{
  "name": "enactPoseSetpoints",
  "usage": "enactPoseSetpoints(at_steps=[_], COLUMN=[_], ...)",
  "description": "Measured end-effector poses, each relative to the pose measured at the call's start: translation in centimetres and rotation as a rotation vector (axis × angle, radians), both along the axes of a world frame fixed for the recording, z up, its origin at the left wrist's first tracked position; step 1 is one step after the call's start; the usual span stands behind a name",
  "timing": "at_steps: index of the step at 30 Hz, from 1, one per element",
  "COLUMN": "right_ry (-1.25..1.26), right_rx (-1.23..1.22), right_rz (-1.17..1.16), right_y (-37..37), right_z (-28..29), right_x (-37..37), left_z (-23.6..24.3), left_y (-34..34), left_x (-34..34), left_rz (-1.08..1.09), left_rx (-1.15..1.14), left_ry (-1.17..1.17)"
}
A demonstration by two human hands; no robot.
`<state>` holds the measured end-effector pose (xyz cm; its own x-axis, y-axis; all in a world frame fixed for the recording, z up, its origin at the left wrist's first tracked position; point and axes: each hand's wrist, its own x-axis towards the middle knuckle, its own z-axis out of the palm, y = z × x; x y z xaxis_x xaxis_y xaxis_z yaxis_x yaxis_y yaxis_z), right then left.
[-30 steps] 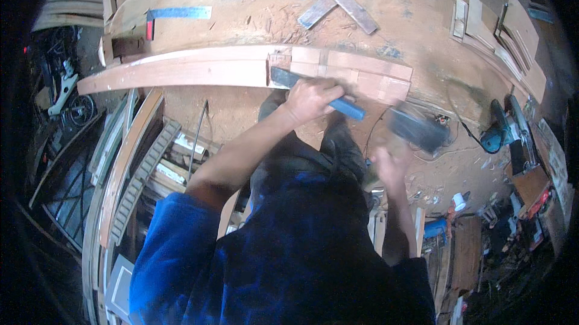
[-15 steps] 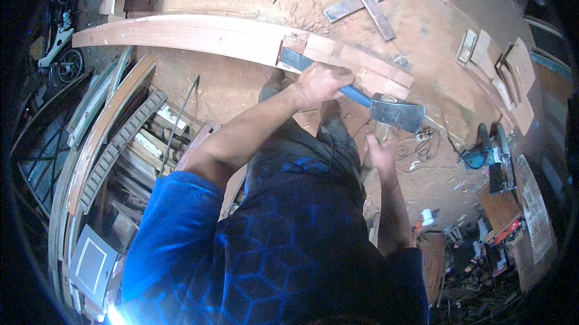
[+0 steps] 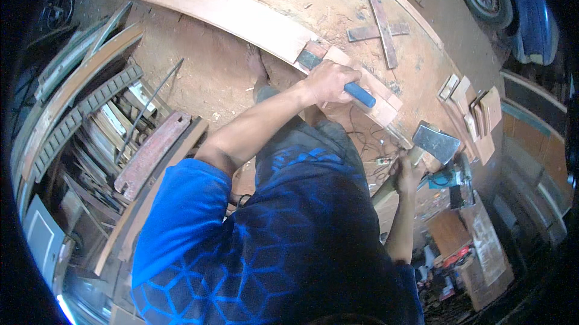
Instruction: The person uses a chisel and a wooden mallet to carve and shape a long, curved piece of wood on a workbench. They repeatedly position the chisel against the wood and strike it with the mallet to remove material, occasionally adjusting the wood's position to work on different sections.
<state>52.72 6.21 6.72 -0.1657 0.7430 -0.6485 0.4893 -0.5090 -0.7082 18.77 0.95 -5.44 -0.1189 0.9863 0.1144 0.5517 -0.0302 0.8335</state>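
My left hand (image 3: 330, 82) is closed around a wide chisel (image 3: 360, 94) with a blue handle. Its flat blade lies low across the notched end of a long, pale, slightly curved timber (image 3: 211, 6), close to the shoulder of the cut. At the lower right, my right hand (image 3: 404, 174) grips the wooden handle of a hatchet (image 3: 437, 143). The dark head of that hatchet is apart from the chisel's handle end. Reddish blocky wood (image 3: 377, 97) shows under and beyond the chisel.
Two crossed wooden strips (image 3: 379, 29) lie on the sandy, chip-strewn floor ahead. Cut board pieces (image 3: 473, 114) stand at the right, near a teal power tool (image 3: 443, 179). Stacked timber (image 3: 99, 138) fills the left side. A blue vehicle (image 3: 512, 5) is at the far right.
My right hand has swung the hatchet away from the chisel's handle end, toward the right. The left hand still holds the chisel at the timber. The whole view has turned and shifted.
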Motion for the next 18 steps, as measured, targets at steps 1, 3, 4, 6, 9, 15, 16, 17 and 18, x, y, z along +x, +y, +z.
enactPoseSetpoints(at_steps=[1,3,4,6,9,15,16,17,18], right_ry=[-0.013,-0.035,-0.03,-0.048,-0.072,0.151,0.041,-0.033,-0.118], right_rx=[0.031,0.086,0.111,0.153,0.246,0.709,0.74,0.749,0.764], right_rz=[0.025,0.067,0.075,0.172,0.306,0.536,0.696,0.804,0.923], right_y=[0.4,0.9,0.9,1.3,1.7,-2.0,-1.9,-1.9,-1.9], right_z=[0.2,1.7,2.4,4.1,6.6,13.3,13.5,12.8,12.4], right_x=[0.0,-1.8,-2.9,-5.3,-8.1,-18.1,-18.6,-20.1,-21.9], left_z=[-0.2,0.9,1.3,1.1,1.3,2.0,2.2,2.4,2.4], left_y=[-0.2,-0.5,-0.7,-1.3,-2.1,-3.2,-3.3,-3.3,-3.2], left_x=[-0.1,-0.8,-1.2,-2.2,-4.1,-5.8,-5.8,-5.8,-5.7], left_rz=[0.034,0.094,0.122,0.167,0.245,0.346,0.348,0.345,0.358], left_rx=[0.029,0.012,0.004,0.081,0.125,0.221,0.214,0.201,0.274], left_ry=[-0.008,-0.069,-0.1,-0.156,-0.26,-0.363,-0.379,-0.391,-0.421])
